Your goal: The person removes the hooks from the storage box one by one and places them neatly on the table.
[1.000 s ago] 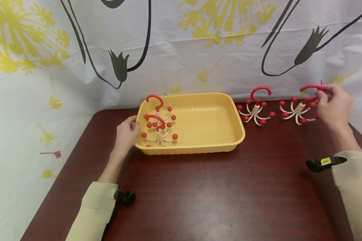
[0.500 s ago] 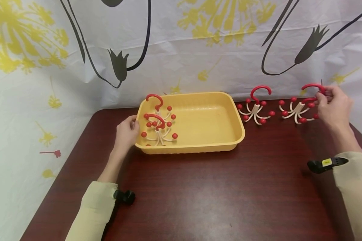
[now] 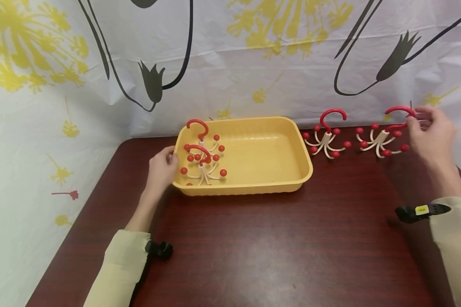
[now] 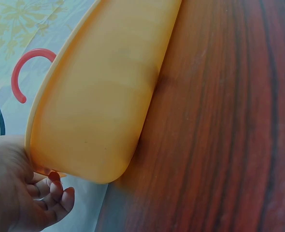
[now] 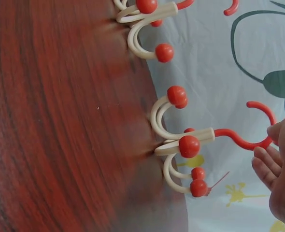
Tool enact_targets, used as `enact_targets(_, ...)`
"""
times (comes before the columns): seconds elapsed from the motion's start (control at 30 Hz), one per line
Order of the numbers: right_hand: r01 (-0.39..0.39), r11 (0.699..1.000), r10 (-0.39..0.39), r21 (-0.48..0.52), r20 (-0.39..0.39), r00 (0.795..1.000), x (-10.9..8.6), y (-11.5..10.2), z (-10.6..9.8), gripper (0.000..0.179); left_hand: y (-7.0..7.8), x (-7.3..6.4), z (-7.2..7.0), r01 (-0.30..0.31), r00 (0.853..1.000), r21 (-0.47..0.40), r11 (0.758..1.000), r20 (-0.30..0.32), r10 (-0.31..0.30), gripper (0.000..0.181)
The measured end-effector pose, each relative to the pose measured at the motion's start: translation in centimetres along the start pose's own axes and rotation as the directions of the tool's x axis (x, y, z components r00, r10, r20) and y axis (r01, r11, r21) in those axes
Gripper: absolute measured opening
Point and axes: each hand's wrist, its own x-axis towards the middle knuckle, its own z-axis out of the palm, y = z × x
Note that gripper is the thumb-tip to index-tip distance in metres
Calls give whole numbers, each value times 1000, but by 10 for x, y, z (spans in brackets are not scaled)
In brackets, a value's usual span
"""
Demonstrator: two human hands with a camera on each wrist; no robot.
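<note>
At the left end of a yellow plastic tray [image 3: 249, 187], my left hand [image 3: 163, 168] grips the rim, thumb on the near side. In the left wrist view its fingers [image 4: 60, 203] curl beneath the tray's corner. At the table's far right, my right hand [image 3: 432, 134] pinches the bend of a red hook on a hanger [image 3: 380, 138] with several cream arms tipped by red balls. The right wrist view shows that hanger [image 5: 207, 135] standing on its arms near the table edge, hook between thumb and fingers. A matching hanger [image 3: 325, 140] stands between it and the tray.
Two more such hangers, a front one [image 3: 202, 170] and a back one [image 3: 205, 128], stand inside the tray's left end. The dark red wooden table [image 3: 253, 243] meets a white patterned sheet [image 3: 261, 76] behind. Black wrist cameras are strapped to both forearms.
My right hand has shifted slightly right, uncovering more of the hook's bend, while its hanger stays in place. My left hand and the tray have not visibly moved.
</note>
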Motion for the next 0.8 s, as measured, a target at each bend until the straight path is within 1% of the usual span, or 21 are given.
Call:
enact_targets(0.17,24,1000,-23,15,-42,999,-3,-5,-2,47,0,1,0,-3,1000,0,1000,1,3,38)
enact_targets(0.27,81,996,-77,39,-86,993,-3,-9,-2,45,-1,0,0,-5,1000,1,1000,-1,5,39)
enact_targets(0.37,130,990,-125,48,-91,988,-5,-16,-4,45,0,0,0,-8,1000,3,1000,-7,9,38)
enact_targets(0.53,181,981,-174,70,-87,981,-10,-34,-6,43,0,-1,-1,-3,1000,4,1000,-5,3,38)
enact_targets(0.63,236,966,-226,102,-101,969,-14,-46,-5,41,0,-1,-1,4,1000,3,1000,-2,-4,38)
enact_targets(0.8,350,922,-329,165,-140,934,-19,-64,1,35,0,-1,0,13,1000,6,1000,3,-13,39)
